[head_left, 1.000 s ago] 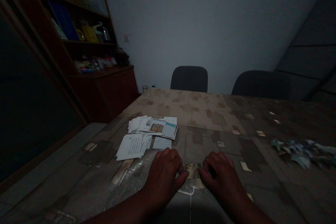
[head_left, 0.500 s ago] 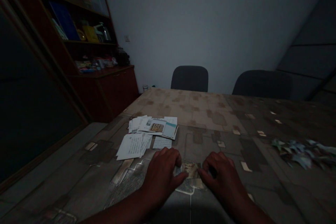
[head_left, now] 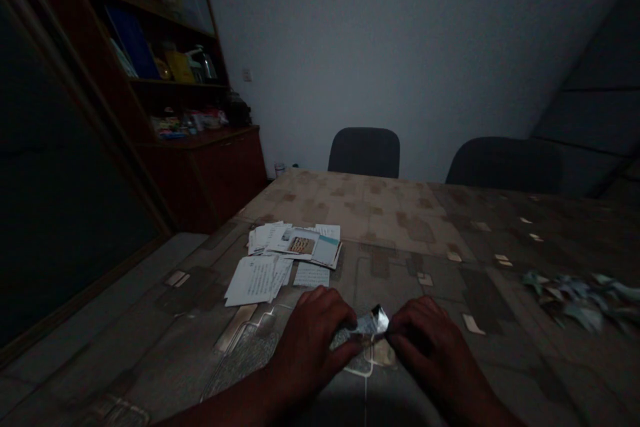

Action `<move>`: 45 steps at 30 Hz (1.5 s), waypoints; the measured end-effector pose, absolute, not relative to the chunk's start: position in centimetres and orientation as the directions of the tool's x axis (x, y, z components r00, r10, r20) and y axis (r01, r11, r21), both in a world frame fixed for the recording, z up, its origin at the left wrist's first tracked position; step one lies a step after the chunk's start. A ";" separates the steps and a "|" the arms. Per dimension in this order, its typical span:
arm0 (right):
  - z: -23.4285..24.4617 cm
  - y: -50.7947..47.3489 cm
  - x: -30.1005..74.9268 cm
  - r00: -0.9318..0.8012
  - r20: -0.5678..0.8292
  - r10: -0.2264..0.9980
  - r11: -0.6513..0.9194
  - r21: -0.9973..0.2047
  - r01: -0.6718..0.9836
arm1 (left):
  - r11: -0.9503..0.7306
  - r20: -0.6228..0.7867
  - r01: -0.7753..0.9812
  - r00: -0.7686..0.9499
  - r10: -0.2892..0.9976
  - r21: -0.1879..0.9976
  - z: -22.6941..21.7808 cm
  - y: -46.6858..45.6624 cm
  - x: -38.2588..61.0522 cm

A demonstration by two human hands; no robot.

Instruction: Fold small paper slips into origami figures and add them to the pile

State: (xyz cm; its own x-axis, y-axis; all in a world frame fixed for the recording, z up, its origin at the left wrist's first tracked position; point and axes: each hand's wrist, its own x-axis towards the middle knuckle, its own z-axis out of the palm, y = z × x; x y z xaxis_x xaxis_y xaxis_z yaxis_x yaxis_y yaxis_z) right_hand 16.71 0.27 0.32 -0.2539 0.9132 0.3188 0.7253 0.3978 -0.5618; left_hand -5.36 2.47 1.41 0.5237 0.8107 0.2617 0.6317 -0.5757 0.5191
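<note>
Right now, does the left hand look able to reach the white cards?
Likely yes: the white cards lie just ahead and left of the left hand, with nothing visible between, though its fingers are near a small shiny piece.

Left hand (head_left: 317,337) and right hand (head_left: 433,340) pinch a small paper (head_left: 369,325) between them, one corner up and gleaming, printed cards (head_left: 255,280) spread beyond on the table (head_left: 345,203)!
</note>
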 end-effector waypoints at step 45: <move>-0.1 1.2 15.2 -0.191 0.243 0.951 0.278 -0.406 0.870 | -0.574 0.154 0.715 0.565 0.810 0.399 3.4 2.7 -6.2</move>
